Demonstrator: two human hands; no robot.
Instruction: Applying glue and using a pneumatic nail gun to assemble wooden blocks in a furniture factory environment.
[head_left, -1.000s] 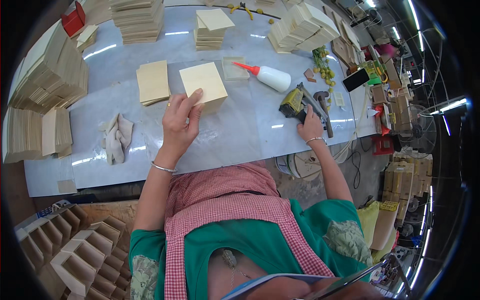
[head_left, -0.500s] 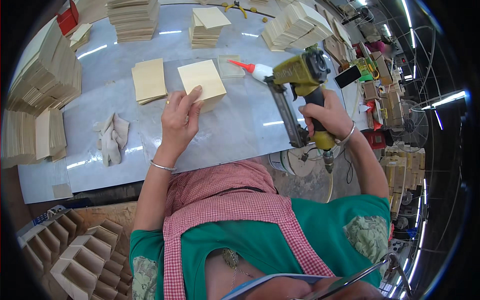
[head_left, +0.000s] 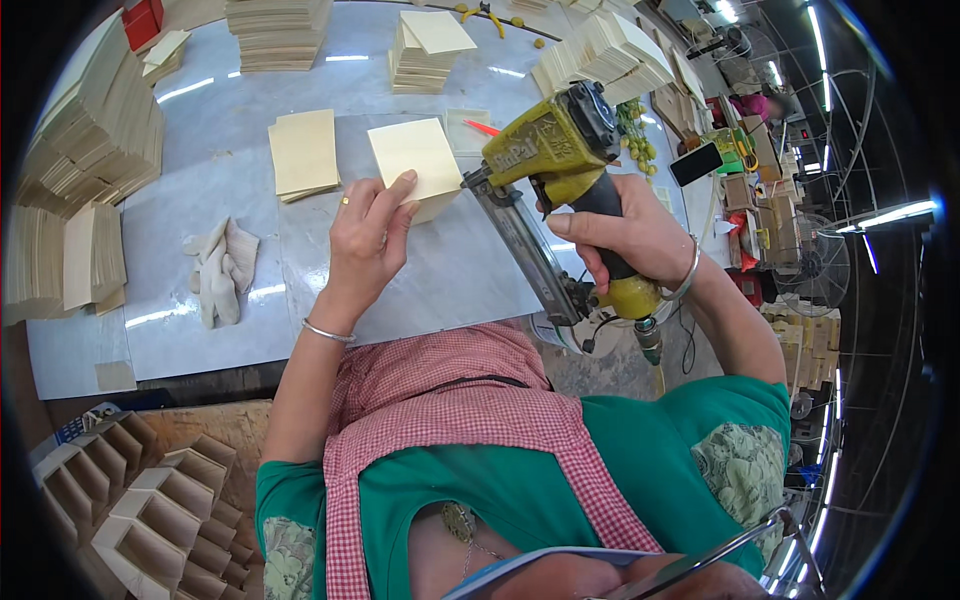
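Observation:
My left hand [head_left: 368, 240] rests on the near edge of a small pale wooden box [head_left: 417, 165] that sits on the grey work table [head_left: 200, 300], fingers pressing its top corner. My right hand [head_left: 625, 235] grips the handle of a yellow pneumatic nail gun [head_left: 555, 150]. The gun's nose touches the right side of the box. An air hose fitting hangs below my right fist.
A flat stack of pale wooden panels [head_left: 304, 152] lies left of the box, and a pair of worn work gloves [head_left: 218, 268] nearer me. Tall stacks of panels [head_left: 90, 130] line the left and far edges. Assembled wooden boxes [head_left: 130, 500] sit low at left. Cluttered shelves [head_left: 760, 190] stand at right.
My right hand picked the nail gun up from the table at right, swung it left and brought its nose against the box. My left hand stayed on the box.

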